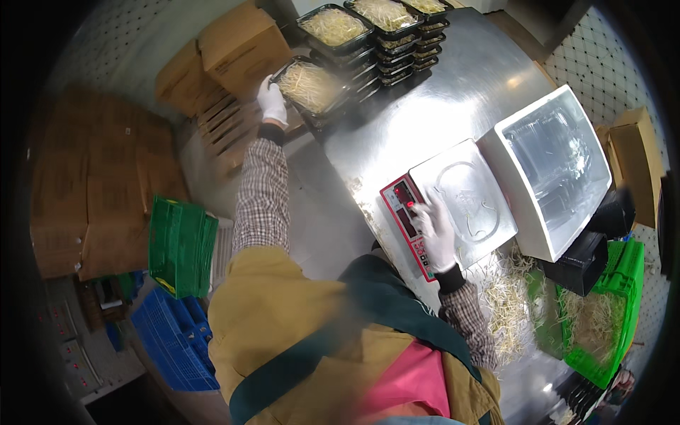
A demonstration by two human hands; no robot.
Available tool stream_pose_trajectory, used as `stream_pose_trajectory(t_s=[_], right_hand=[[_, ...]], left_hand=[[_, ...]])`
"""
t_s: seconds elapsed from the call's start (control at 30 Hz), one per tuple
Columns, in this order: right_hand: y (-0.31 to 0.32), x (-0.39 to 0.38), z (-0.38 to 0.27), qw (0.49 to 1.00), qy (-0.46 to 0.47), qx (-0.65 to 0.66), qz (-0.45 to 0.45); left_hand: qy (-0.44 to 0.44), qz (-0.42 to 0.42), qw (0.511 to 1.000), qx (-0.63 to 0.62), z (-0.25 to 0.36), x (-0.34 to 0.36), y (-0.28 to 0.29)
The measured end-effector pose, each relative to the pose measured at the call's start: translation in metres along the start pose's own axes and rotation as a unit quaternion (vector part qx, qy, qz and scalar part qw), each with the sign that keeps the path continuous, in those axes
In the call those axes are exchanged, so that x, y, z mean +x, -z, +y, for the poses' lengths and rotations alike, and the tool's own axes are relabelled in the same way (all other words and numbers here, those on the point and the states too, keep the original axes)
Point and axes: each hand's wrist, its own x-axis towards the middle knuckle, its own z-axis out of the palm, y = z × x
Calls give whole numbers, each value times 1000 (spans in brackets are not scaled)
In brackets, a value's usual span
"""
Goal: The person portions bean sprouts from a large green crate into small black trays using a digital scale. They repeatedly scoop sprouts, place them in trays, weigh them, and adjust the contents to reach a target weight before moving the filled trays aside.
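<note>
Bench (489, 78): smooth, glossy metal. Trays (398, 62), top of frame: shiny black plastic. Cartons (120, 205), far left: matt cardboard. Green crate (635, 287), lower right: plastic.

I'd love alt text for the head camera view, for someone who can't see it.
A person's gloved left grip holds a black tray of pale sprouts beside stacked trays on a metal table. The right grip is at a red-fronted scale, near an open white box and loose sprouts.

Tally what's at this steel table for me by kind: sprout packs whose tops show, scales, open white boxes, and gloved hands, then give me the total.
Sprout packs with tops showing: 4
Scale: 1
Open white box: 1
Gloved hands: 2
Total: 8
</note>
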Motion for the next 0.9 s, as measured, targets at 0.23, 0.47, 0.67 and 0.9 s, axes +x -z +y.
stream_pose_trajectory(t_s=[0.23, 0.47, 0.67, 0.9], right_hand=[[117, -115, 72, 904, -54, -57, 419], [75, -150, 136, 838, -159, -474, 217], [123, -156, 191, 786, -51, -593, 167], [295, -340, 190, 717, 3, -495, 491]], left_hand=[[28, 59, 978, 200, 18, -29, -55], [-296, -109, 939, 135, 68, -248, -98], [-220, -627, 747, 23, 93, -519, -157], [-355, -541, 671, 361, -26, -657, -208]])
